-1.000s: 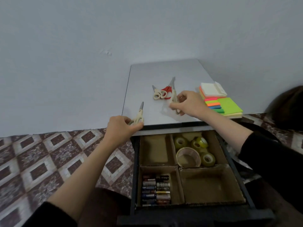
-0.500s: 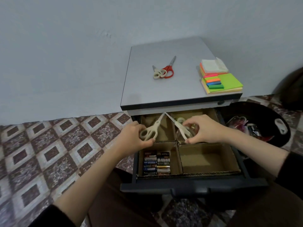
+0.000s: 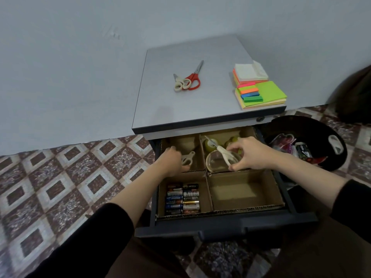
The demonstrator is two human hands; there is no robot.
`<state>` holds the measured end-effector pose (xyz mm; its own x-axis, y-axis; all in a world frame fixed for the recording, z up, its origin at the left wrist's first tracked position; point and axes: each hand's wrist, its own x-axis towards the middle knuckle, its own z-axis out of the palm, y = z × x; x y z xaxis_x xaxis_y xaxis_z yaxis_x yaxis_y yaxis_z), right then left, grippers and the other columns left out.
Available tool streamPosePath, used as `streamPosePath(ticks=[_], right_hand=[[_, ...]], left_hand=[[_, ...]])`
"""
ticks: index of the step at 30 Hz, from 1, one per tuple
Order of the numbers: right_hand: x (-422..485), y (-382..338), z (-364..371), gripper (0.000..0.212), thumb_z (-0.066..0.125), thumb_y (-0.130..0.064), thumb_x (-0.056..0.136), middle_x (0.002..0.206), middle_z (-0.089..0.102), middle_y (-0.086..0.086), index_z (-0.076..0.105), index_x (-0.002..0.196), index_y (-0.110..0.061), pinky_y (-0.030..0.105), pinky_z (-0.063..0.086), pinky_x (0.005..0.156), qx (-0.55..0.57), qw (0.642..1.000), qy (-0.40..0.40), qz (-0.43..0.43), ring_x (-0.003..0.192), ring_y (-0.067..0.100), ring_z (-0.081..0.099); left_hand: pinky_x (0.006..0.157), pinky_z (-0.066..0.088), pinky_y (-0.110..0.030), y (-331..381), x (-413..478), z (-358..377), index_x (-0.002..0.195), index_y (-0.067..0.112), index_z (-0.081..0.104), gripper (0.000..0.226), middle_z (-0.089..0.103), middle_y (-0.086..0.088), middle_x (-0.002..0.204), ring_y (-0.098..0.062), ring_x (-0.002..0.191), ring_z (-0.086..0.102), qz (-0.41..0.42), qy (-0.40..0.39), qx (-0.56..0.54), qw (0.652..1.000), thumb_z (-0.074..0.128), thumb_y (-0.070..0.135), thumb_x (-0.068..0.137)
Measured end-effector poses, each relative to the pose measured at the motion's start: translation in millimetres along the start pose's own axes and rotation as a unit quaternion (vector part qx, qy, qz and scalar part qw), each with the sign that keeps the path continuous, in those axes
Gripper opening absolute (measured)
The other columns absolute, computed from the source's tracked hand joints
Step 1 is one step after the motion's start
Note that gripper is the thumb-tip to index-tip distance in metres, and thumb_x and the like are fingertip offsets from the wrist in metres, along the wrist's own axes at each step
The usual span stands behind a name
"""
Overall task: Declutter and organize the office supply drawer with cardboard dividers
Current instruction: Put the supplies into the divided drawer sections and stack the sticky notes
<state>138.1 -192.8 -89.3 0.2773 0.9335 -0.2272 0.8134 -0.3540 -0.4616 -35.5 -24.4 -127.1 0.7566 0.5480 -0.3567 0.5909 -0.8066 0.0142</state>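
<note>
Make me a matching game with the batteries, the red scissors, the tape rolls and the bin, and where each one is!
Things:
1. batteries
2. red scissors
3. tape rolls
4. bin

Places:
A. on top of the cabinet
B. on the floor beside the drawer
C. front left compartment of the drawer
D. back right compartment of the drawer

Pairs: 1-C, 2-A, 3-D, 4-B
</note>
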Motion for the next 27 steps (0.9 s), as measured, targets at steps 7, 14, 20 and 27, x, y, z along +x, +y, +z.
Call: streamPosePath(ticks=[7,14,20,27], right_hand=[[-5,6,6,0.058,0.077,-0.033,0.074,0.101,0.058,0.002,0.057,0.126,-0.014,0.03,0.043,0.079,0.026,1.0,-0.014,0.01,0.096,0.018,0.049],[-1,8,8,0.067,0.077,-0.035,0.074,0.106,0.057,0.003,0.051,0.133,-0.016,0.031,0.046,0.082,0.046,0.998,-0.022,0.031,0.101,0.021,0.051],[1,1,10,0.062,0.076,-0.032,0.075,0.106,0.061,0.006,0.054,0.13,-0.016,0.029,0.044,0.081,0.055,0.998,-0.017,0.038,0.107,0.024,0.052],[22,-21,20,0.04,0.078,-0.039,0.069,0.087,0.069,0.003,0.071,0.102,-0.018,0.028,0.045,0.064,0.05,0.999,0.0,0.018,0.079,0.021,0.06]], left_hand=[[0.103,0.031,-0.035,1,13,6,0.122,0.001,0.052,0.047,0.046,-0.019,0.13,-0.029,0.122,0.039,-0.024,-0.019,-0.025,0.999,0.042,0.039,0.096],[0.102,0.036,-0.034,-3,24,16,0.125,0.003,0.05,0.046,0.044,-0.017,0.131,-0.026,0.118,0.044,-0.034,-0.004,-0.042,0.999,0.045,0.039,0.095],[0.102,0.04,-0.034,-7,18,20,0.129,0.009,0.05,0.047,0.044,-0.011,0.135,-0.023,0.12,0.045,-0.02,0.031,-0.107,0.994,0.05,0.039,0.093],[0.113,0.019,-0.03,-26,-42,26,0.14,0.02,0.039,0.05,0.028,0.001,0.151,-0.018,0.139,0.021,0.03,0.156,-0.116,0.98,0.047,0.038,0.094]])
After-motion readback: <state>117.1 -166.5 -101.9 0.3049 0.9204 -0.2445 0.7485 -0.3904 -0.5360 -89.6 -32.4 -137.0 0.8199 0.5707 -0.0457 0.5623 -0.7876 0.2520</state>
